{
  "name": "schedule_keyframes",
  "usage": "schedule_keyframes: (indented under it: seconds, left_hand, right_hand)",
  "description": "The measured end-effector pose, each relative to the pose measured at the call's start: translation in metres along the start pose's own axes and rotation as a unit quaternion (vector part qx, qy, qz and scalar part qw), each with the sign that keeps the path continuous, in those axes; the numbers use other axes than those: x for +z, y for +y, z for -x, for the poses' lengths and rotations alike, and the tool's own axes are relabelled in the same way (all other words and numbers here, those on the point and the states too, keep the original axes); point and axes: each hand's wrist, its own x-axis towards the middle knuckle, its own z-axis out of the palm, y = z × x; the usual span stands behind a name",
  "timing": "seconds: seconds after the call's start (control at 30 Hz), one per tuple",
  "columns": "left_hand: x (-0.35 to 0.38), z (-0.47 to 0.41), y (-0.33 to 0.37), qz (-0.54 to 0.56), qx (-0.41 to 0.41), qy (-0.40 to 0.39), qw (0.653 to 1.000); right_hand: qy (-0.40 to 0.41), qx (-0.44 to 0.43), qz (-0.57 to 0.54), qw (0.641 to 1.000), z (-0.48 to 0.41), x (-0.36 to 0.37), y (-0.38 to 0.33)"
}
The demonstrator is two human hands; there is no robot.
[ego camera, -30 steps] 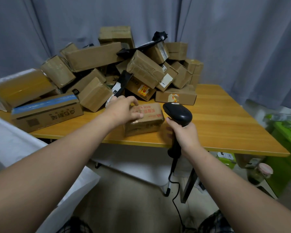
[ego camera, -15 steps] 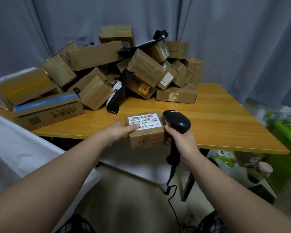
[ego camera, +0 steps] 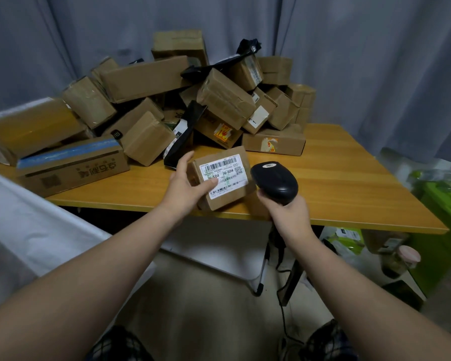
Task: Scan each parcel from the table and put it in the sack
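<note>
Indoors, grey curtains [ego camera: 375,61] backed a wooden desk [ego camera: 349,178] heaped with boxes [ego camera: 146,76]. Over its front edge, the left hand [ego camera: 184,187] clasped a labelled parcel [ego camera: 223,178] in curled fingers; the right hand [ego camera: 288,213] gripped a scanner [ego camera: 275,182].

A: Left hand [ego camera: 186,190]?
B: Mid-frame, gripping the parcel [ego camera: 227,190], thumb on top; arm is stretching up from lower left.
A: Right hand [ego camera: 288,213]?
B: Just right, fingers curling round the scanner [ego camera: 274,182]; arm from lower right.
</note>
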Motion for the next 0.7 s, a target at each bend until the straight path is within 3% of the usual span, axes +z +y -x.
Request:
schedule_keyframes:
  seconds: [0.1,0.23,0.7]
  left_hand:
    - [-0.001,0.000,-0.004,-0.028,0.014,0.002,1.000]
    - [-0.001,-0.001,-0.003,-0.059,0.036,0.007,0.998]
    - [0.005,-0.003,-0.004,-0.101,0.052,0.018,0.993]
  right_hand:
    - [-0.056,-0.024,0.045,0.997,0.008,-0.001,-0.010]
    - [-0.070,-0.040,0.098,0.992,0.018,0.003,-0.021]
    - [-0.078,0.010,0.070,0.994,0.029,0.002,-0.025]
